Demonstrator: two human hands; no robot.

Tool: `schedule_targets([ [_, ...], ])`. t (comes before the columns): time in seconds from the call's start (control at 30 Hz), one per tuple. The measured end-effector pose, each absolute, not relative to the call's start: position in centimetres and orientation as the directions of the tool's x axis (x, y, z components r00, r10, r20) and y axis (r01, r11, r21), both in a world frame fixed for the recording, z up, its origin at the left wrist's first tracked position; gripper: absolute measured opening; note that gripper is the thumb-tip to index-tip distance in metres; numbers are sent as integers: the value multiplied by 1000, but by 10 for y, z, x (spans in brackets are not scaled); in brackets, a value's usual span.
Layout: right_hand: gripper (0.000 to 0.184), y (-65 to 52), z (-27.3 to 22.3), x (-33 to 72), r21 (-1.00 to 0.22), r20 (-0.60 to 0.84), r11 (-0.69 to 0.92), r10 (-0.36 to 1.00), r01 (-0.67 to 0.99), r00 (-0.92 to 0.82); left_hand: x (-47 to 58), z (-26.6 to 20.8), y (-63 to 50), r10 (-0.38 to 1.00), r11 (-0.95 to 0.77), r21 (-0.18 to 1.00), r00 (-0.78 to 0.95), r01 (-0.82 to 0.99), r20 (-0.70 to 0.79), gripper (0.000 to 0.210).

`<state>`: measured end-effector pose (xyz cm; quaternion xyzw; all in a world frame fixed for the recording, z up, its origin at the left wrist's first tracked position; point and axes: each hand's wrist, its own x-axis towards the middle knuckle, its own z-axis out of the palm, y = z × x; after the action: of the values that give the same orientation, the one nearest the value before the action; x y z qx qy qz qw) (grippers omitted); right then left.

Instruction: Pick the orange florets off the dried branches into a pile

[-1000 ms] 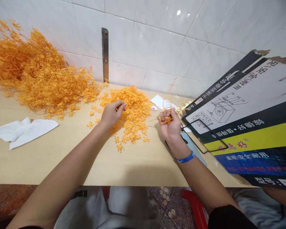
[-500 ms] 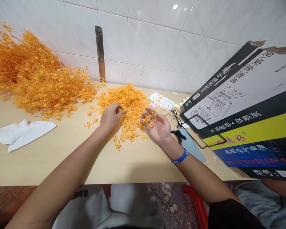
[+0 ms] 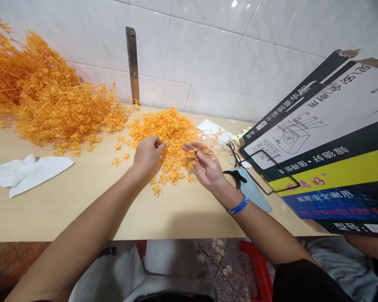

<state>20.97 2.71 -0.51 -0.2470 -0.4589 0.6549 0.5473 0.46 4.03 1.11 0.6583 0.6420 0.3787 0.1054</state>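
A heap of small orange plastic flower pieces (image 3: 166,121) lies on the table in front of me. At its left edge is my left hand (image 3: 148,153), thumb and fingers pinched together; whatever is between the tips is too small to make out. On the right side of the heap, my right hand (image 3: 208,167) is turned palm up. Its thumb presses an orange flower sprig (image 3: 192,154) against the fingers, and thin orange stems stick out to the right. A few loose flower pieces (image 3: 157,191) lie nearer to me.
A large bunch of orange artificial flowers (image 3: 63,105) fills the back left, with a white tissue (image 3: 28,172) before it. To the right are a white paper (image 3: 212,130), eyeglasses (image 3: 232,157), a light-blue phone (image 3: 255,191) and a big printed carton (image 3: 302,138). A metal bracket (image 3: 132,65) stands at the wall.
My right thumb has closed over the orange sprig, where the hand was more open before. The left hand stays nearly in place. The view has shifted slightly.
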Motion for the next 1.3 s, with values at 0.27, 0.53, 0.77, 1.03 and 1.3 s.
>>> schedule_targets([
  [0.27, 28, 28, -4, 206, -877, 195, 73, 958, -475, -212, 15, 11, 29, 801, -545, 551, 198, 632, 564, 24],
  [0.53, 30, 24, -9, 198, -883, 118, 28, 979, -469, -164, 37, 3, 22, 729, -656, 478, 328, 584, 601, 24],
  [0.77, 29, 22, -8, 194, -887, 104, 19, 982, -461, -160, 39, 4, 21, 747, -637, 485, 326, 599, 580, 16],
  [1.03, 25, 24, -14, 198, -915, 285, 249, 956, -318, -72, 45, 13, 18, 839, -540, 772, 134, 334, 528, 5],
  [1.3, 37, 17, -1, 205, -956, 292, 265, 904, -127, -313, 45, 21, 17, 889, -435, 884, 237, 170, 391, 6],
])
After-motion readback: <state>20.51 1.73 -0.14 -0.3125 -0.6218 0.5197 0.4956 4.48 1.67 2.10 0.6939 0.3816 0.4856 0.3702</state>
